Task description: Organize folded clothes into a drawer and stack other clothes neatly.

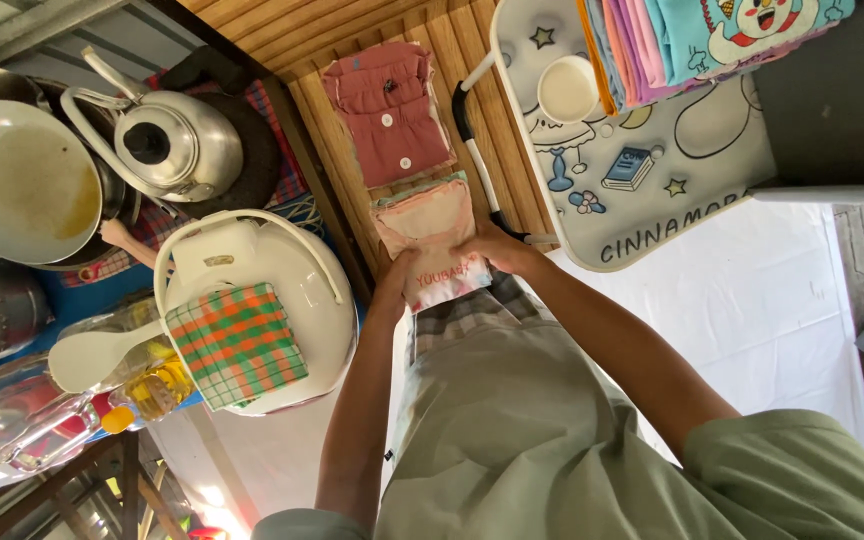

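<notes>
A folded pale pink cloth (430,232) with a printed edge lies on the slatted wooden surface (352,40). Both my hands rest on its near end. My left hand (393,276) presses its left corner and my right hand (497,250) grips its right corner. Just beyond it lies a folded red garment (389,110) with white buttons. My lap in checked and green fabric fills the lower middle.
A white cartoon-print tray table (652,170) at right carries a white cup (567,90) and a stack of folded cloths (712,40). At left stand a white rice cooker (282,270) topped with a checked cloth (237,345), a metal kettle (167,140), a wok (22,180) and an oil bottle (152,388).
</notes>
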